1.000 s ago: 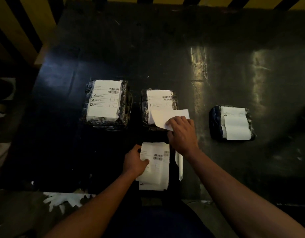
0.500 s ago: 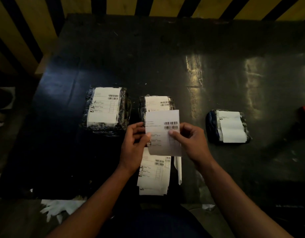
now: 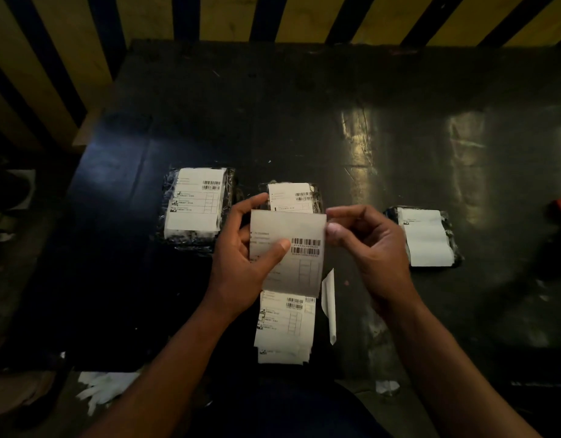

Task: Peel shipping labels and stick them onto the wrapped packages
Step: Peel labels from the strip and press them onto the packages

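Left of centre in the frame, a wrapped package [image 3: 195, 207] lies on the dark desk [image 3: 304, 121] with a printed label already across its top. Just right of it, the left hand [image 3: 241, 257] grips the shipping label [image 3: 288, 251] by its left edge, thumb pressed on the printed face and fingers curled behind. This label is held up off the desk, long axis running top to bottom of the frame, barcode toward its right side. Behind its upper edge sits a second labelled package [image 3: 293, 197], and below it a stack of labels [image 3: 285, 324] rests on the desk, with a loose white strip [image 3: 329, 305] beside the stack. The right hand [image 3: 370, 251] meets the label's upper right corner with curled fingertips, apparently pinching or picking at that corner; whether the backing has begun to lift cannot be told. Peeling looks to turn on that corner, which lies directly at the right hand's fingertips. Farther right, a third package [image 3: 426, 237] carries a mostly blank white sheet and lies nearer the right hand than the left.
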